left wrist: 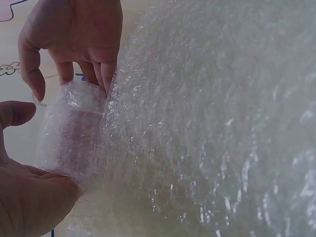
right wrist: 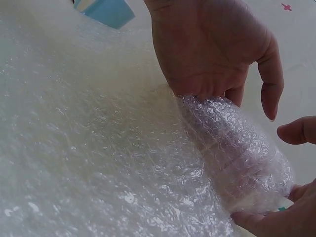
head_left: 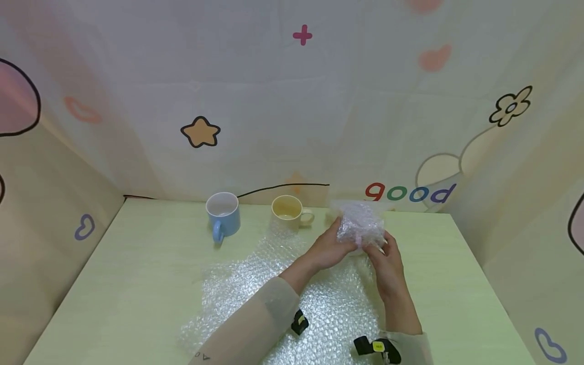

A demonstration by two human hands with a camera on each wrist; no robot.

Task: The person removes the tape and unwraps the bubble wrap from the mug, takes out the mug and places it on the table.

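Note:
A bundle of bubble wrap (head_left: 362, 222) is held up above the far right part of the table. A pinkish-purple object shows through its layers, too blurred to name. My left hand (head_left: 330, 247) grips the bundle's left side, and my right hand (head_left: 388, 266) grips its lower right side. In the left wrist view the wrapped bundle (left wrist: 76, 131) lies between both hands, thumbs apart from each other. The right wrist view shows the bundle (right wrist: 237, 153) joined to the wide bubble wrap sheet (right wrist: 98, 148), which spreads towards me under the forearms.
A blue mug (head_left: 225, 218) and a yellow mug (head_left: 286, 210) stand at the table's back edge. The bubble wrap sheet's far end touches or overlaps the yellow mug's base. Behind the pale green table (head_left: 137, 263) hangs a printed cloth (head_left: 255, 101), with cloth on both sides too.

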